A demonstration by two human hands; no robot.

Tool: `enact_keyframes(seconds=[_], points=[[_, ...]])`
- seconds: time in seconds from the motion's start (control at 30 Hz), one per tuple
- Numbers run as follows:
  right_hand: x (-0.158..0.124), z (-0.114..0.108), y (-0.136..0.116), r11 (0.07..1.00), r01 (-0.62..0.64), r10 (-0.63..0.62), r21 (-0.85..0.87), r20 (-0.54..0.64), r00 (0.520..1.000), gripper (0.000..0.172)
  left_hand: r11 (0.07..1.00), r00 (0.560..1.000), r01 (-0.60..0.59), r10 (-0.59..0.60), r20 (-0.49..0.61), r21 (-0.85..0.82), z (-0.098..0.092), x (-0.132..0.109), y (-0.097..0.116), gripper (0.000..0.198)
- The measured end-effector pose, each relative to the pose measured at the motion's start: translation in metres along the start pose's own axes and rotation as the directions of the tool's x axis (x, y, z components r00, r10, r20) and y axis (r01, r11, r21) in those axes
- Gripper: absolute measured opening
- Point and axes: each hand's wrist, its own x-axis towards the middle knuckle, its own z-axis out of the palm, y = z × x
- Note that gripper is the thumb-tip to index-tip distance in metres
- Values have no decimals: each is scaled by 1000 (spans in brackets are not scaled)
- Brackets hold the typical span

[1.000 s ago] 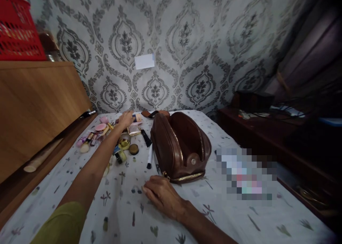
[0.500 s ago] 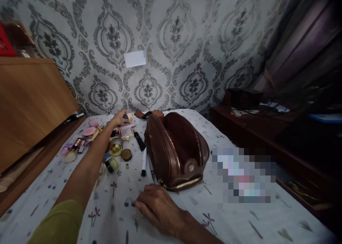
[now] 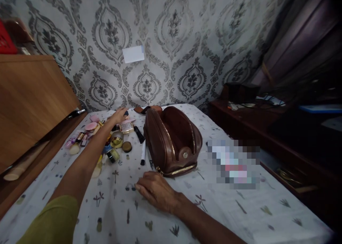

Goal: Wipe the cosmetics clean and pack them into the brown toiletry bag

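My left hand [image 3: 119, 116] reaches to the far side of the cosmetics, its fingers closed on a small dark blue item [image 3: 126, 113] that is mostly hidden. Close to it lie a glittery pink compact [image 3: 126, 127] and a black tube [image 3: 139, 134]. My right hand [image 3: 156, 189] rests on the patterned sheet with its fingers curled and nothing visible in them. Just beyond that hand stands a brown leather toiletry bag [image 3: 160, 147], its top unzipped and gaping. A white brush [image 3: 143, 153] with a dark tip lies along the bag's left side.
Left of the bag are a gold-banded jar [image 3: 117, 140], a round brown-lidded pot [image 3: 127, 147], a yellowish bottle [image 3: 113, 155] and a pink round compact [image 3: 91, 126]. A brown strap [image 3: 153, 109] lies behind the bag. A blurred-out object [image 3: 233, 162] is at right. A wooden cabinet [image 3: 37, 101] borders the left.
My left hand has drawn slightly back toward the left, and the pale item beside its fingertips no longer shows. My right hand stays resting. The view has shifted a little.
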Motion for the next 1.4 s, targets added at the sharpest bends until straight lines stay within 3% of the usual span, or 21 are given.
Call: enact_keyframes(seconds=[0.17,0.27,0.33,0.37,0.47,0.77,0.9,1.03,1.17,1.23,1.3,1.4], points=[[1,2,1,1000,8,-8,0,-12,1000,43,978,972,-206,208,106,-31,-5,-45,45,35],[1,4,2,1000,16,-17,-11,-10,1000,43,907,884,-421,406,232,14,7,-92,81,62],[1,4,2,1000,12,-12,-11,-10,1000,44,898,878,-431,396,267,85,17,-119,100,90],[1,5,2,1000,9,-9,-10,-11,1000,44,905,885,-411,368,286,108,21,-130,108,94],[1,6,3,1000,-2,2,-4,-23,1000,45,936,933,-304,255,255,177,28,-146,118,75],[0,12,6,1000,-5,6,25,-57,998,49,946,990,-90,51,131,310,31,-128,117,52],[-1,12,6,999,-14,17,50,-69,997,50,947,997,-25,-1,80,320,23,-122,114,37],[-1,10,6,998,-9,15,69,-75,997,51,941,999,5,-19,37,339,2,-139,97,31],[0,9,5,996,4,3,85,-72,997,51,958,991,132,-128,-31,256,-12,-171,71,45],[1,9,5,996,-2,9,94,-77,997,52,989,996,90,-91,2,114,-15,-185,62,50],[1,9,5,994,-8,17,107,-79,997,53,999,999,-30,31,33,-34,-16,-196,59,52],[1,9,3,991,-21,31,131,-70,997,55,978,987,-156,159,11,-136,-18,-205,56,51]])
